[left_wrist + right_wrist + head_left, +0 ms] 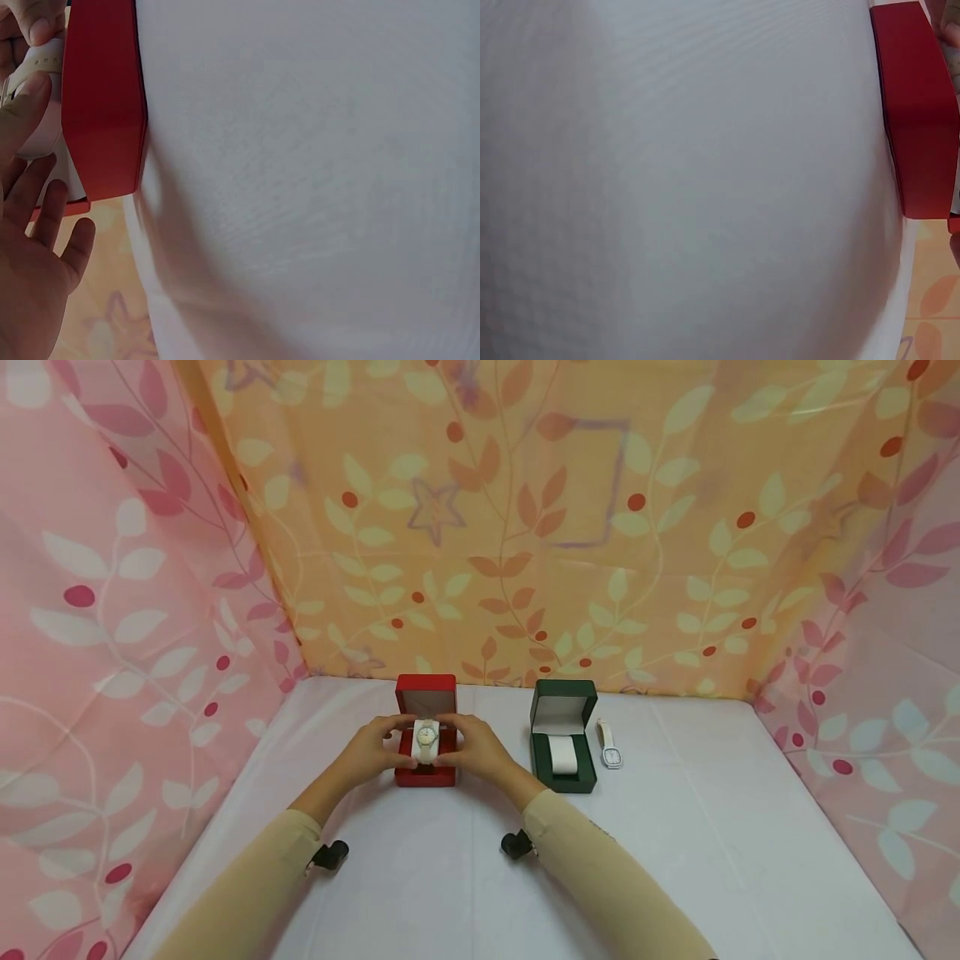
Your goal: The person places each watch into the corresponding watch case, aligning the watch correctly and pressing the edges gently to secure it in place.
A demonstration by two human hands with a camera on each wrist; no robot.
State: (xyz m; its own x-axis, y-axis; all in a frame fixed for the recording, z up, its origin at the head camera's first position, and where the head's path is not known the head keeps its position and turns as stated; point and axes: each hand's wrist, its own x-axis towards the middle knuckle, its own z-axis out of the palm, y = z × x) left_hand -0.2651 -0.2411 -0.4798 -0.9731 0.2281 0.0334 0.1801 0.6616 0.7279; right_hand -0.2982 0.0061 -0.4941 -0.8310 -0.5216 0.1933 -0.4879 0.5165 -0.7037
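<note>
A light-strapped wristwatch [427,737] with a round pale dial is wrapped round a white cushion [46,135] at the open red watch box [425,781]. My left hand [369,750] holds the cushion's left side; its thumb lies over the strap in the left wrist view. From the right, my right hand [483,750] grips the same cushion and watch between thumb and fingers. Whether the cushion sits fully down in the box cannot be told. Only a few fingertips of the right hand show in the right wrist view, beside the red box [919,112].
An open green watch box [564,689] with a white cushion [563,756] stands to the right. Next to it lies a second watch [611,757] with a squarish face and pale strap. White cloth [690,835] covers the table, with patterned curtains [487,527] around it.
</note>
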